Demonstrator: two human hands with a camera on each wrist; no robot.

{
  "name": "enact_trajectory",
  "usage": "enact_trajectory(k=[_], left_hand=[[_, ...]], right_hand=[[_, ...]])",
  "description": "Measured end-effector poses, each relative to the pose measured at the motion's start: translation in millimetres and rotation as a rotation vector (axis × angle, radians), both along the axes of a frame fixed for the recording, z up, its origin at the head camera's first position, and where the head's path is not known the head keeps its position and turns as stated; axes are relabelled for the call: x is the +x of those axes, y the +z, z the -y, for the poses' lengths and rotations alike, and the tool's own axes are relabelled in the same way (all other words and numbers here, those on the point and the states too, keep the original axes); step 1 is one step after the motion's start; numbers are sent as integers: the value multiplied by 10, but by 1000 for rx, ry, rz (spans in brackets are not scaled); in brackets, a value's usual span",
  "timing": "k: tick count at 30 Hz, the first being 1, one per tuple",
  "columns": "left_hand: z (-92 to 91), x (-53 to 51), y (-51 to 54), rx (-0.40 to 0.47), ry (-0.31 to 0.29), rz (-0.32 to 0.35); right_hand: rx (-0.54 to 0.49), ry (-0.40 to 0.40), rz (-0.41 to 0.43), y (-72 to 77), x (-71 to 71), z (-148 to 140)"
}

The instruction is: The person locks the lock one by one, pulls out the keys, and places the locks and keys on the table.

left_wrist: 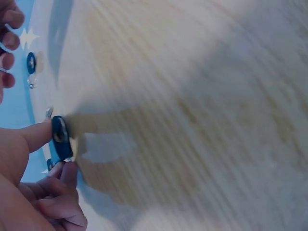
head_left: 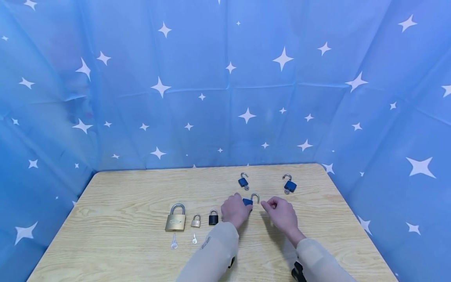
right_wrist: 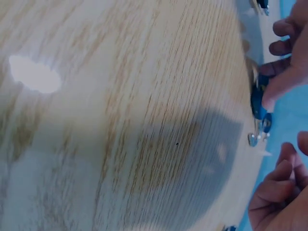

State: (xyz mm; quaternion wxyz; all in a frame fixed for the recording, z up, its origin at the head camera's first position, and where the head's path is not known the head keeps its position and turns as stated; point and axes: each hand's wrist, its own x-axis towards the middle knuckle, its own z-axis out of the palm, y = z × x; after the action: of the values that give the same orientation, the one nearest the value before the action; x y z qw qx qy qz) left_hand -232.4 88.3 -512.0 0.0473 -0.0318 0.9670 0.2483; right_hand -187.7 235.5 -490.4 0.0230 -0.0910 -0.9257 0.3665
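My left hand (head_left: 235,210) grips a blue padlock (head_left: 248,201) between thumb and fingers. Its shackle stands open, pointing toward my right hand. In the left wrist view the padlock's underside (left_wrist: 59,137) faces the camera, pinched by the left hand (left_wrist: 36,178). To the right of the lock, my right hand (head_left: 280,213) hovers just above the table with fingers loosely bent. In the right wrist view nothing shows in the right hand (right_wrist: 281,192). Two more blue padlocks, one behind (head_left: 243,182) and one behind right (head_left: 290,186), lie with shackles open and keys inserted.
To the left stand a large brass padlock (head_left: 175,221), a small brass padlock (head_left: 195,222) and a black padlock (head_left: 213,218), their shackles shut. One key (head_left: 174,242) lies before the large lock, another key (head_left: 194,239) before the small one. A starred blue curtain (head_left: 225,117) surrounds the wooden table (head_left: 123,250).
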Motion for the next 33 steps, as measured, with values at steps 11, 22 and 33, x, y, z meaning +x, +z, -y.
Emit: enact_trajectory(k=[11,22,33], left_hand=[[119,41,112,79,1,115],[210,89,136,175,17,110],[552,188,347,313,5,131]], right_hand=[[-5,5,8,-29,17,42],[0,8,8,-58,-21,77],[-10,46,8,-49,-76,104]])
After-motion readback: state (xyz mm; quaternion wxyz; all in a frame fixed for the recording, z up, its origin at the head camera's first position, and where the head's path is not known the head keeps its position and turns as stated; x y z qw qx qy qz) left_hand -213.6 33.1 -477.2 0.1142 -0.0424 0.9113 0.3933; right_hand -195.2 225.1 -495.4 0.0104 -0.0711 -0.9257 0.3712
